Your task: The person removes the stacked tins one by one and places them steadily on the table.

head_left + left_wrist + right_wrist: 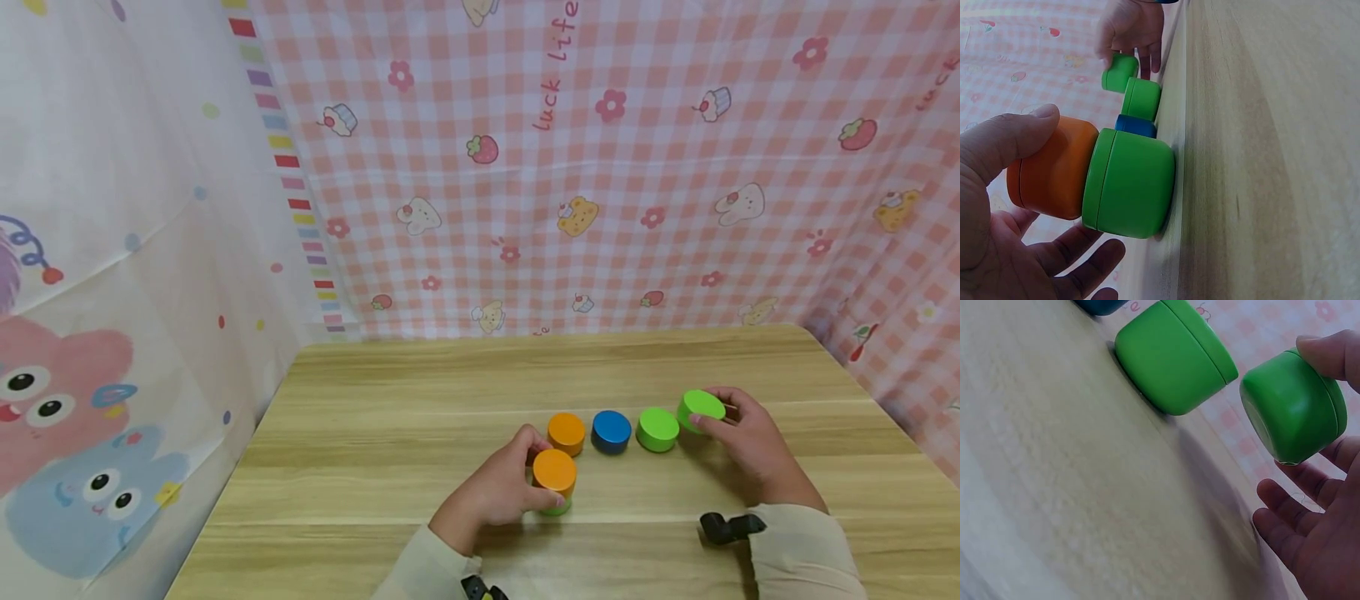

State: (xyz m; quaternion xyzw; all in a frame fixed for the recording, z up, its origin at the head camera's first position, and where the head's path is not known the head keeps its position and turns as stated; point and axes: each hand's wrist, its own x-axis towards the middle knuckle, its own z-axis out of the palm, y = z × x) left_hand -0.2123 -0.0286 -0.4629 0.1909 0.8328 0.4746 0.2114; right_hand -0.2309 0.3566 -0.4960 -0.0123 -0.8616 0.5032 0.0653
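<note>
On a wooden worktop (420, 392) before pink gingham, my left hand (495, 492) grips an orange jar (555, 472) stacked on a green one, just in front of the row; my right hand (750, 446) holds a tilted green jar (701, 408) lifted at the row's right end.

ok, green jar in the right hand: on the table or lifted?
Lifted. The green jar hangs tilted in the right hand, clear of the table.

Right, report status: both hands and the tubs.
Left hand grips orange tub stacked on a green tub. Right hand holds green tub lifted, tilted. Nothing in the way.
</note>
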